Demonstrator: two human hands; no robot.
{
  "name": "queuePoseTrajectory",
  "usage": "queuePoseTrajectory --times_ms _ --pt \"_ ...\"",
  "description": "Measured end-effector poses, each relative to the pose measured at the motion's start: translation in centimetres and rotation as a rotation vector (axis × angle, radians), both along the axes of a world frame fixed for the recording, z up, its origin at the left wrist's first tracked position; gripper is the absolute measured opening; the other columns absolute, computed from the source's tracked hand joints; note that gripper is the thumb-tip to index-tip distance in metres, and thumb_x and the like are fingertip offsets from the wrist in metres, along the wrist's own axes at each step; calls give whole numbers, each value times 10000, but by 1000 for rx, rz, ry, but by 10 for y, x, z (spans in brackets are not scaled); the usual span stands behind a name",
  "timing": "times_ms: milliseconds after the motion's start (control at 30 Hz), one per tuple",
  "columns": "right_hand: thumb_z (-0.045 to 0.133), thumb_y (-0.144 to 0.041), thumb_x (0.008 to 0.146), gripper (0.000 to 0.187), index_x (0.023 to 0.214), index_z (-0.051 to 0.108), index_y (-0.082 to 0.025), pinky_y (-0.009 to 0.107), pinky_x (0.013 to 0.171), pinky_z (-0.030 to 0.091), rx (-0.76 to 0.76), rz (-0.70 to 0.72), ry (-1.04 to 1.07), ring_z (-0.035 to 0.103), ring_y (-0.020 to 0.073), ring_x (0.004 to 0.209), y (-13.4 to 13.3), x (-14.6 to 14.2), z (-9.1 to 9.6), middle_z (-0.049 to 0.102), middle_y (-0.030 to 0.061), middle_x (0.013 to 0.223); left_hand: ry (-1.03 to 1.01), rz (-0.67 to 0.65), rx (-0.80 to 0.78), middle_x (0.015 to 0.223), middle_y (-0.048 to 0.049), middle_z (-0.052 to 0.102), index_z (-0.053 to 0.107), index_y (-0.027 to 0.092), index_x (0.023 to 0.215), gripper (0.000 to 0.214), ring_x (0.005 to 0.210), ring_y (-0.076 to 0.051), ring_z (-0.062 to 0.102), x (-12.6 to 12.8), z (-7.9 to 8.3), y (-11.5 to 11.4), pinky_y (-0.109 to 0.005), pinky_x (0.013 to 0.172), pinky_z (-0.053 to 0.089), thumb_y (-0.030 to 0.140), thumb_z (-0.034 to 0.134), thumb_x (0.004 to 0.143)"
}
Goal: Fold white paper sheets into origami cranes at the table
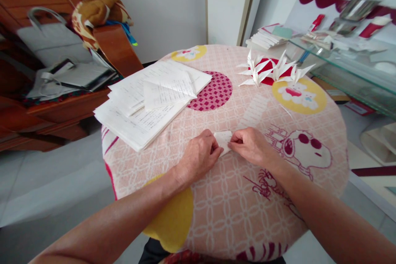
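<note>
A small folded piece of white paper (pixel 223 137) lies low over the cloth-covered table, between my two hands. My left hand (pixel 202 150) pinches its left edge with thumb and fingers. At its right edge, the fingers of my right hand (pixel 249 143) are closed on the paper too. Parts of the paper are hidden under my fingertips. Just beyond my hands lies a paper strip (pixel 254 111) with faint lines. Several white folded paper cranes (pixel 272 69) stand together at the far right of the table.
A stack of written sheets (pixel 148 128) covers the table's left side, with a creased sheet (pixel 168 90) on top. To the right stands a glass shelf (pixel 349 70) holding papers and cups. A wooden chair (pixel 116 47) with a bundled blanket (pixel 100 14) is at the left.
</note>
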State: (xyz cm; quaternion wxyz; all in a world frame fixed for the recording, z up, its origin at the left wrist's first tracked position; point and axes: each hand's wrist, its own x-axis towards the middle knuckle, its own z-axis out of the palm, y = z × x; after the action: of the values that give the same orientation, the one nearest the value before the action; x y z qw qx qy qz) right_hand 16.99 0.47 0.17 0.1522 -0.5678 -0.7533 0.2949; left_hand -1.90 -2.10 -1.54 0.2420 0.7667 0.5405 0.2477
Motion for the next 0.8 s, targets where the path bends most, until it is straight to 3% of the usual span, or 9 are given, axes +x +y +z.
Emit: queuePoseTrajectory --times_ms 800 --pt "643 -211 828 106 756 710 -170 280 626 367 17 -30 -194 631 186 709 -3 -7 6 726 61 746 86 -6 -9 763 -12 564 593 136 662 208 637 -104 517 1 0 2 -248 602 368 175 665 853"
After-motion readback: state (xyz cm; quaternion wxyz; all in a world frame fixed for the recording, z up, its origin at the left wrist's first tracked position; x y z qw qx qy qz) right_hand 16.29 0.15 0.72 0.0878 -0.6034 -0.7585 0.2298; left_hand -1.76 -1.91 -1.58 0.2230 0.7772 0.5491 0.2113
